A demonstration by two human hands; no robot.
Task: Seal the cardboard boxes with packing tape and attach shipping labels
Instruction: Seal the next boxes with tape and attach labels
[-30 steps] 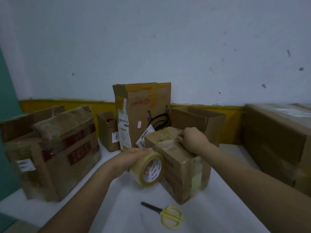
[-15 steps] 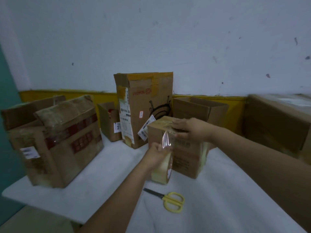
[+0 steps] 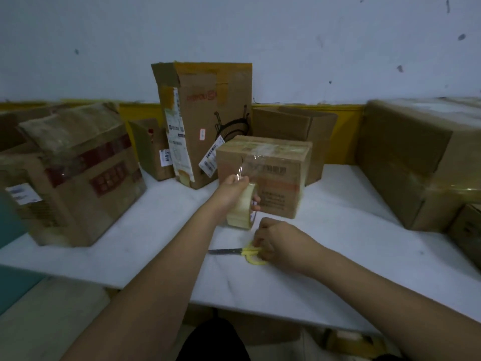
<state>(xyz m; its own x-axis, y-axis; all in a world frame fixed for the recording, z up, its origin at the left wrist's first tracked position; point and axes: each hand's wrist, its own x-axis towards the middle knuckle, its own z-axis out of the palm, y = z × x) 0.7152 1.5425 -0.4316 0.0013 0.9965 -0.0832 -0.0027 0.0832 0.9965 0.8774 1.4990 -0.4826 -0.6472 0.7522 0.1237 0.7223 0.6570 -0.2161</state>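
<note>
My left hand [image 3: 234,190] grips the tape roll [image 3: 240,207], keeping the strip taut off the box [image 3: 281,178] at 12; right hand [image 3: 273,243] closes on the scissors [image 3: 242,252] to cut it.

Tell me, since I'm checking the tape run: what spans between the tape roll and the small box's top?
A clear tape strip stretches from the tape roll in the left hand up to the small box, in the head view.

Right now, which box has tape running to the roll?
The small box just behind the roll; a clear strip runs from its top. The others have none.
</note>
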